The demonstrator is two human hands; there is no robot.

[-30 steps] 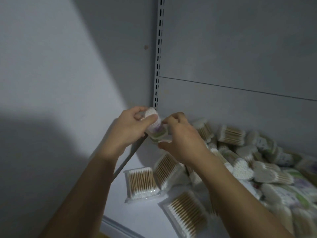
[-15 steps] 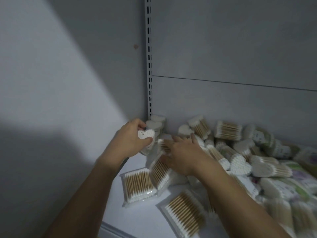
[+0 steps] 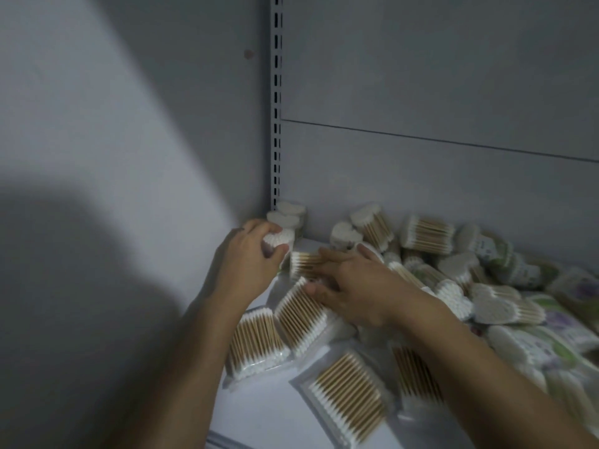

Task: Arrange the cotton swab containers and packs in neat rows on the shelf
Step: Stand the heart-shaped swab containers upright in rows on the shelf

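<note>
My left hand [image 3: 246,257] grips a heart-shaped cotton swab container [image 3: 278,239] near the shelf's back left corner. Two more heart-shaped containers [image 3: 288,215] stand in a row behind it, against the back panel. My right hand [image 3: 350,286] reaches over a lying swab container [image 3: 304,262], fingers stretched along it, thumb near a flat pack [image 3: 299,314]. Whether it holds the container is unclear. A jumbled heap of containers [image 3: 453,270] fills the shelf to the right.
Flat plastic packs of wooden swabs [image 3: 256,343] [image 3: 348,395] lie near the front of the white shelf [image 3: 259,413]. A slotted upright [image 3: 276,102] runs up the back corner. The grey side wall [image 3: 113,157] stands close on the left.
Both hands came down from chest height to the shelf. My left hand carried the heart-shaped container to the back left corner; my right hand let go of it and moved onto the pile.
</note>
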